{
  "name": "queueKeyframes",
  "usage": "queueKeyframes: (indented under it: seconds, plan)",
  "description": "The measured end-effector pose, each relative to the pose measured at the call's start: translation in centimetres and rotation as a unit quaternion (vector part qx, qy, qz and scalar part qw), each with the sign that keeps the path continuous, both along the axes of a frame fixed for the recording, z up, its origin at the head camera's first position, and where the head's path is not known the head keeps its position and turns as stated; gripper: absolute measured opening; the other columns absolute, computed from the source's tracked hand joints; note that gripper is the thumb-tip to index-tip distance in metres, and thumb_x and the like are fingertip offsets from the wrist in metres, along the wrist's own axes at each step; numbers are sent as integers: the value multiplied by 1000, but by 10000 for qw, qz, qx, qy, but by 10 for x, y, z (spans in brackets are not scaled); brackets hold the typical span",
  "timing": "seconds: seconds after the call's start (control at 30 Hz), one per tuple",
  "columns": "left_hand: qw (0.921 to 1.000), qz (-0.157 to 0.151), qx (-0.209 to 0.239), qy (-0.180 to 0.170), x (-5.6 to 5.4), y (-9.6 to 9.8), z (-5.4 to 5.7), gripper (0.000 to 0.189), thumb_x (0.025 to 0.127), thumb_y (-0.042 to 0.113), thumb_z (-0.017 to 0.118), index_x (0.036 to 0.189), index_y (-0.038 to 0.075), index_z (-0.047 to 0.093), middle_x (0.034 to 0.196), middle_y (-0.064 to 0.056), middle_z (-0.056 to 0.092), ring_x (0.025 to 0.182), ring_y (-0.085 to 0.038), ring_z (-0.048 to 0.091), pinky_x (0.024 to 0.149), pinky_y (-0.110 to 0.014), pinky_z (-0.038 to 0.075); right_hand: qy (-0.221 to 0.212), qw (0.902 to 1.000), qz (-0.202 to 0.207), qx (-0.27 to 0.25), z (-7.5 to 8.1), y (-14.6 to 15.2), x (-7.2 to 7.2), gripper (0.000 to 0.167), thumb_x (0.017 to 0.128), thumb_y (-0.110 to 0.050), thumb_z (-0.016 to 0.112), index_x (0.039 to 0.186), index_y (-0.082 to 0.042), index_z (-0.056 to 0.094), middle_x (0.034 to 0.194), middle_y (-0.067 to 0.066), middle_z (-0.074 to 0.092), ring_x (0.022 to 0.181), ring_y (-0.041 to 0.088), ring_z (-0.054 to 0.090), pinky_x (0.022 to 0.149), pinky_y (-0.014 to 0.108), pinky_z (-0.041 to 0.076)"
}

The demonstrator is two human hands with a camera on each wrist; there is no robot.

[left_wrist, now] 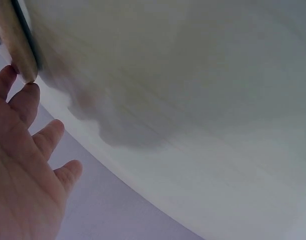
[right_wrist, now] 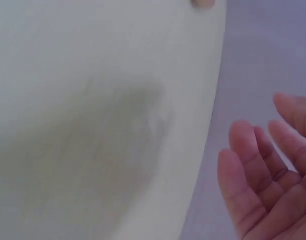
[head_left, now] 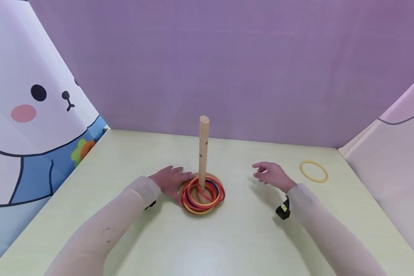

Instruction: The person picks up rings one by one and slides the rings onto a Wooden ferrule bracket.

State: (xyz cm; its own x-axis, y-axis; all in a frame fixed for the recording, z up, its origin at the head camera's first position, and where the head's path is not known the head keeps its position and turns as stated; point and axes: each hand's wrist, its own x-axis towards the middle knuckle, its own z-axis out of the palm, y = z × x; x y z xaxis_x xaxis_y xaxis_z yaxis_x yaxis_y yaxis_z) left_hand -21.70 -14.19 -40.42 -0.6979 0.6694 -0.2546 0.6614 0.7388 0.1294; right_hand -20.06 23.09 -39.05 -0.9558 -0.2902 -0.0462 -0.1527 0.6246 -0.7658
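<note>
In the head view, a wooden peg (head_left: 203, 149) stands upright on a round wooden base (left_wrist: 20, 55). A loose pile of thin rings (head_left: 221, 194), red, yellow and dark purple, circles the foot of the peg; one red ring leans against it. My left hand (head_left: 170, 182) is at the base's left side, fingers spread, with fingertips touching the wooden edge in the left wrist view. To the right of the peg, my right hand (head_left: 273, 176) hovers over the table with loosely bent fingers, holding nothing. Beyond it, a single yellow ring (head_left: 309, 161) lies flat.
The pale table (head_left: 241, 237) runs back to a purple wall (head_left: 262, 76). A cartoon-printed panel (head_left: 38, 134) borders the left side, and a light panel (head_left: 393, 165) borders the right. Dark wrist straps with small devices (head_left: 283, 211) sit on the wrists.
</note>
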Motion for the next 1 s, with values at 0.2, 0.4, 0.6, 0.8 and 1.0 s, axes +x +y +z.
queueKeyframes:
  seconds: [0.2,0.4,0.6,0.8,1.0]
  plan:
    - [10000,17,30,32,0,-4,-2,102,65,60,79,148,21,37,149,-3,41,137,-40,32,109,-59,22,759,9904,40,1152,5,39,-1,37,89,-8,64,121,10,58,92,15,64,76,24,62,68,35,50]
    - [9999,-6,114,62,1,-4,-2,103,64,60,80,148,20,37,148,-4,42,136,-40,33,109,-59,23,862,9805,-259,1749,10,84,-3,41,89,-12,63,123,10,56,96,20,62,83,29,59,76,46,48]
    - [9999,-71,122,11,-1,-3,-4,103,64,61,79,148,20,37,149,-3,41,136,-39,32,110,-59,22,646,9789,-631,1835,1,119,-2,44,90,-13,61,123,14,52,100,27,60,92,40,57,81,53,45]
    - [10000,0,54,-35,-1,-3,-4,103,64,59,80,149,20,36,150,-3,40,137,-39,31,111,-58,21,870,9681,-661,2253,-10,134,-5,45,87,-11,61,120,17,52,108,39,58,100,52,56,86,59,44]
    - [10000,42,66,-37,0,-3,-3,102,64,58,81,148,20,37,149,-3,40,137,-39,32,111,-58,22,596,9665,-653,2411,-22,150,-6,46,87,-9,59,123,19,48,111,43,54,103,56,53,87,61,43]
